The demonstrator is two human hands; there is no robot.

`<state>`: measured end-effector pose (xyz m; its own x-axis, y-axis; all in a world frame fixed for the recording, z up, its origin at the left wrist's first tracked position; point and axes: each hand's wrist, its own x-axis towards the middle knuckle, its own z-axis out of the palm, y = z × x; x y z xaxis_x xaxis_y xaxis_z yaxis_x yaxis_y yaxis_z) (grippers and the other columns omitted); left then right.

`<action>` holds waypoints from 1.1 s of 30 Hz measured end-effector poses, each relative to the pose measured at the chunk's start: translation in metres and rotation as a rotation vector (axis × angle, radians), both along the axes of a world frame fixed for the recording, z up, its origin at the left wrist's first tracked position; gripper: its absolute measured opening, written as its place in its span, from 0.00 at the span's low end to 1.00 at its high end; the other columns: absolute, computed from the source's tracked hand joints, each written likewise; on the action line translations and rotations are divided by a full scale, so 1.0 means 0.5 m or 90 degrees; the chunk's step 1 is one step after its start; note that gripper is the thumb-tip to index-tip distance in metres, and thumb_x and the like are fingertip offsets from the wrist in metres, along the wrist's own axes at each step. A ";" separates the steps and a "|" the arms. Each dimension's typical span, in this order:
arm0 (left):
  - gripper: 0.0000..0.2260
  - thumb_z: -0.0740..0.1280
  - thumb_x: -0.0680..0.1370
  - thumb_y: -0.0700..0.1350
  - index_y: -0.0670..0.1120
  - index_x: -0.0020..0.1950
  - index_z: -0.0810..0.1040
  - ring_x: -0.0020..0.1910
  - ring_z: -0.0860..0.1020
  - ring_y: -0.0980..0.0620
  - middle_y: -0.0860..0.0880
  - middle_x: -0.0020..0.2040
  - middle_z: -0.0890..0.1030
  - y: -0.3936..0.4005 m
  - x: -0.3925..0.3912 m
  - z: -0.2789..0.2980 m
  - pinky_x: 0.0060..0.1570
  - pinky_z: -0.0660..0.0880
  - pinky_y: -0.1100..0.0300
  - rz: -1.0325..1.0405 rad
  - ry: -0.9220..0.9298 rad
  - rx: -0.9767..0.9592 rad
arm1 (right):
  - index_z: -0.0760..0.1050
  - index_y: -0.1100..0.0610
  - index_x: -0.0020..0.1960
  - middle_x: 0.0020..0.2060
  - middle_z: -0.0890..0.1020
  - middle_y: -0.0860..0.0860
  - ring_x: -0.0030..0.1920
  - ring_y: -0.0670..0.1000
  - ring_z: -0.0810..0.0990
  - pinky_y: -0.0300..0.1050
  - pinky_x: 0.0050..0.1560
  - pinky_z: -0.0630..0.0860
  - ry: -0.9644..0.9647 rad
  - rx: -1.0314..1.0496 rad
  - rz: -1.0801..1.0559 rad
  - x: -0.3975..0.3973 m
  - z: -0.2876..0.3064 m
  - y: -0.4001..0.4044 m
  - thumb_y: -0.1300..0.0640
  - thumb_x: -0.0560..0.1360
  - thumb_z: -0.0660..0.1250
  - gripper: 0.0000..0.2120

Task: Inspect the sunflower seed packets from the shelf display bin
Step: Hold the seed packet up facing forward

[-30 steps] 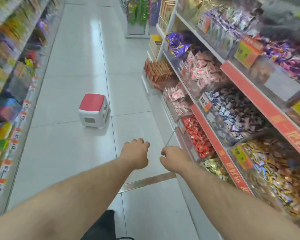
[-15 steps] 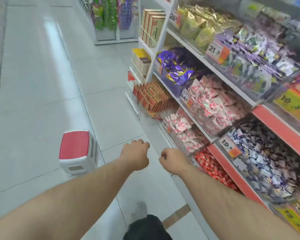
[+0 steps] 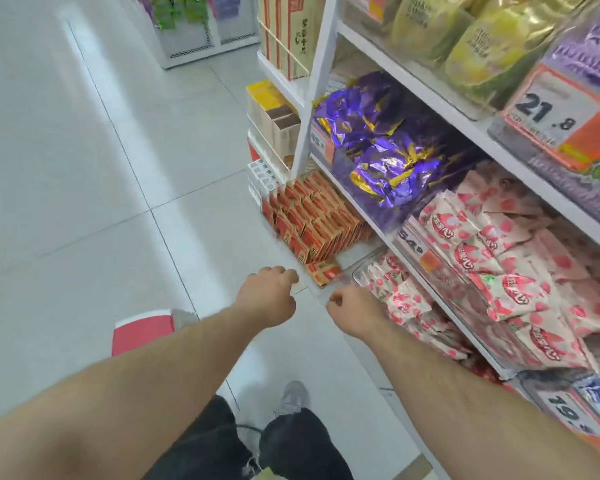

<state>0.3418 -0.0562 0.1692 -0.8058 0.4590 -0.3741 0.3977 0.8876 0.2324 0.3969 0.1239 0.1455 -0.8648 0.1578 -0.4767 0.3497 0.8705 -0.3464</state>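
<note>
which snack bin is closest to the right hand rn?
The clear bin of pink-and-white strawberry-print packets on the lower shelf, just right of the right hand. The purple foil bags and orange-red boxes sit farther up the aisle.

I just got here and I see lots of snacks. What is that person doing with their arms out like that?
A person is walking along a shop aisle beside shelves of snacks. Both arms reach forward, but the left hand and right hand are curled and hold nothing. Next to them are red-and-orange packets low down, purple foil bags and pink-and-white packets in bins. A red stool sits on the floor. Nothing has been picked up yet.
</note>
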 end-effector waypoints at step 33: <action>0.16 0.78 0.56 0.51 0.55 0.43 0.86 0.66 0.69 0.36 0.44 0.62 0.77 0.182 -0.426 -0.421 0.67 0.57 0.34 -0.736 0.297 0.052 | 0.83 0.51 0.40 0.40 0.82 0.49 0.54 0.56 0.80 0.65 0.75 0.46 0.267 0.402 -0.204 -0.217 -0.496 -0.101 0.61 0.63 0.73 0.08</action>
<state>0.1286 0.0346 -0.0415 0.0368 0.9945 -0.0982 0.9936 -0.0469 -0.1031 0.2885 0.0734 -0.1027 -0.8192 0.5569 0.1372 0.5642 0.8255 0.0178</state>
